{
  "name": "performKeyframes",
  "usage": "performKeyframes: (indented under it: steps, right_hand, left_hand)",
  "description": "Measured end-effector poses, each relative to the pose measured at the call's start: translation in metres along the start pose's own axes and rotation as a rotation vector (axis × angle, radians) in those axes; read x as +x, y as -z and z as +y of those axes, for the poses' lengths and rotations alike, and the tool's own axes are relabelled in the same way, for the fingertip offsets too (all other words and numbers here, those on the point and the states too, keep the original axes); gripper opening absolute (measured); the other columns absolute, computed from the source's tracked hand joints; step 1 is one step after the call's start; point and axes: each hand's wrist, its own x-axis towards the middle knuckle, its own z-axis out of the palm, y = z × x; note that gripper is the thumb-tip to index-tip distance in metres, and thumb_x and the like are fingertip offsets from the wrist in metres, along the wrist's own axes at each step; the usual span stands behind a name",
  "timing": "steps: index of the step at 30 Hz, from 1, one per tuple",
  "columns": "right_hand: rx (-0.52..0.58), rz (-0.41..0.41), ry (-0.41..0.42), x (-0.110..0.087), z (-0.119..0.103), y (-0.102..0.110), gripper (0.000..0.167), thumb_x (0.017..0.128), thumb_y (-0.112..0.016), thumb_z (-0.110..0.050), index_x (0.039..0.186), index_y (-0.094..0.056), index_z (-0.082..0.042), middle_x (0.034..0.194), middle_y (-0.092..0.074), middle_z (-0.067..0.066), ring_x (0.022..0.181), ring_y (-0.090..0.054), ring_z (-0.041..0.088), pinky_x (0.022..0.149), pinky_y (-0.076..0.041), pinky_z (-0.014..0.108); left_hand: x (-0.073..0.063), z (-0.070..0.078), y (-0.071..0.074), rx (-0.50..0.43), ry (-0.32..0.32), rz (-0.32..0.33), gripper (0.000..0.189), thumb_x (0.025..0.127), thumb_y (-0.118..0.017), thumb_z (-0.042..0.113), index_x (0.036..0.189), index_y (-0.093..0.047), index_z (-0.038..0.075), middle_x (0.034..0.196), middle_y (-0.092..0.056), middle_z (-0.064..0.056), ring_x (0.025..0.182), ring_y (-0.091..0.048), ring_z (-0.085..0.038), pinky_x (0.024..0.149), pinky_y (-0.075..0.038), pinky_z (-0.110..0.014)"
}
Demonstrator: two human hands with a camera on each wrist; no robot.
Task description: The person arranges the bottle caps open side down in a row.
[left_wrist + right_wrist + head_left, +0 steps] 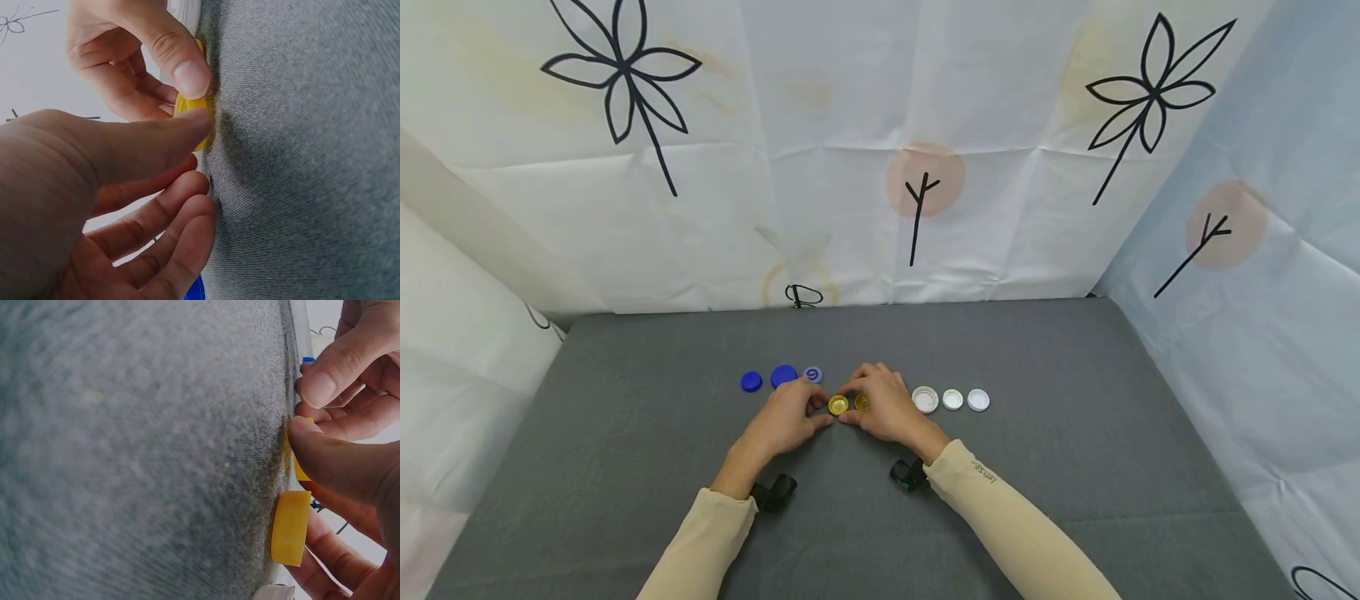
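A yellow bottle cap lies on the grey cloth between my two hands, its hollow side facing up. My left hand pinches it from the left, thumb at the near rim and fingertips at the far rim. From the right, my right hand pinches the same cap, and the two thumbs come close together over its side in the left wrist view. A second yellow cap stands on the cloth beneath my right palm, partly hidden by that hand in the head view.
Left of the hands are two dark blue caps and a lighter blue cap. A row of white caps lies to the right. Patterned white fabric rises behind the grey table; both wrists wear black cameras.
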Motion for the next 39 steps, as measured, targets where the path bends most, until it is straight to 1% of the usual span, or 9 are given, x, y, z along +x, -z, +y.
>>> performKeyframes:
  steps: [4, 8, 11, 13, 18, 27, 32, 36, 39]
  right_hand:
    - [0.021, 0.009, -0.006, -0.001, 0.000, 0.002, 0.028, 0.087, -0.084, -0.024, 0.112, -0.078, -0.015, 0.110, -0.067, 0.004, 0.101, -0.056, 0.022, 0.083, -0.041, 0.042]
    - [0.059, 0.035, 0.002, -0.002, -0.001, 0.005, 0.030, 0.087, -0.084, -0.024, 0.114, -0.078, -0.015, 0.109, -0.069, 0.003, 0.101, -0.058, 0.022, 0.085, -0.042, 0.044]
    - [0.094, 0.061, 0.019, -0.002, -0.002, 0.007, 0.031, 0.086, -0.084, -0.024, 0.115, -0.077, -0.014, 0.108, -0.071, 0.002, 0.102, -0.060, 0.022, 0.089, -0.043, 0.048]
    - [0.122, 0.076, 0.031, -0.002, -0.003, 0.009, 0.031, 0.087, -0.083, -0.022, 0.115, -0.077, -0.013, 0.108, -0.072, 0.002, 0.102, -0.061, 0.023, 0.091, -0.044, 0.048]
    - [0.223, 0.097, 0.033, -0.003, -0.005, 0.012, 0.031, 0.086, -0.083, -0.017, 0.115, -0.076, -0.009, 0.105, -0.072, 0.003, 0.101, -0.064, 0.026, 0.087, -0.049, 0.044]
    - [0.402, 0.104, 0.004, -0.004, -0.007, 0.019, 0.024, 0.091, -0.077, -0.009, 0.114, -0.074, -0.005, 0.100, -0.073, 0.005, 0.095, -0.068, 0.025, 0.083, -0.055, 0.047]
    - [0.415, 0.116, -0.005, -0.005, -0.008, 0.021, 0.019, 0.093, -0.075, -0.010, 0.111, -0.075, -0.007, 0.097, -0.074, 0.003, 0.091, -0.068, 0.017, 0.084, -0.056, 0.045]
    - [0.412, 0.141, 0.010, -0.004, -0.008, 0.021, 0.017, 0.093, -0.075, -0.009, 0.110, -0.074, -0.007, 0.096, -0.074, 0.002, 0.090, -0.068, 0.016, 0.084, -0.056, 0.045]
    - [0.425, 0.168, 0.018, -0.003, -0.009, 0.020, 0.017, 0.092, -0.076, -0.008, 0.109, -0.074, -0.007, 0.096, -0.074, 0.003, 0.089, -0.068, 0.017, 0.085, -0.057, 0.046]
  left_hand:
    - [0.000, -0.005, -0.001, -0.100, -0.022, 0.021, 0.019, 0.086, -0.082, 0.007, 0.103, -0.075, 0.002, 0.087, -0.067, -0.001, 0.076, -0.060, -0.011, 0.069, -0.053, -0.033]
    - [0.001, -0.009, 0.001, -0.273, -0.034, 0.025, 0.016, 0.090, -0.078, 0.007, 0.103, -0.074, -0.001, 0.087, -0.070, -0.002, 0.076, -0.064, -0.012, 0.069, -0.055, -0.030]
    - [0.001, -0.010, 0.005, -0.410, -0.012, 0.018, 0.018, 0.092, -0.075, 0.007, 0.107, -0.073, -0.003, 0.092, -0.072, -0.006, 0.082, -0.068, -0.016, 0.072, -0.056, -0.029]
    - [0.002, -0.010, 0.006, -0.494, 0.021, 0.011, 0.020, 0.093, -0.075, 0.007, 0.109, -0.073, -0.004, 0.095, -0.072, -0.008, 0.086, -0.069, -0.019, 0.074, -0.056, -0.029]
    - [0.001, -0.012, 0.008, -0.618, 0.070, -0.003, 0.025, 0.094, -0.074, 0.009, 0.114, -0.070, -0.005, 0.099, -0.072, -0.011, 0.092, -0.071, -0.025, 0.078, -0.057, -0.035]
    - [0.001, -0.009, 0.013, -0.659, 0.102, 0.010, 0.022, 0.095, -0.073, 0.010, 0.115, -0.071, -0.001, 0.102, -0.073, -0.011, 0.099, -0.070, -0.033, 0.083, -0.056, -0.044]
    - [0.000, -0.007, 0.014, -0.674, 0.106, 0.014, 0.020, 0.097, -0.071, 0.011, 0.115, -0.072, 0.001, 0.106, -0.073, -0.010, 0.102, -0.069, -0.034, 0.086, -0.054, -0.049]
    - [0.001, -0.007, 0.014, -0.671, 0.102, 0.021, 0.022, 0.100, -0.068, 0.018, 0.115, -0.072, 0.002, 0.107, -0.074, -0.010, 0.100, -0.069, -0.032, 0.087, -0.055, -0.048]
    - [0.002, -0.006, 0.013, -0.686, 0.098, 0.015, 0.026, 0.101, -0.066, 0.022, 0.115, -0.072, 0.001, 0.105, -0.074, -0.015, 0.099, -0.070, -0.033, 0.087, -0.056, -0.047]
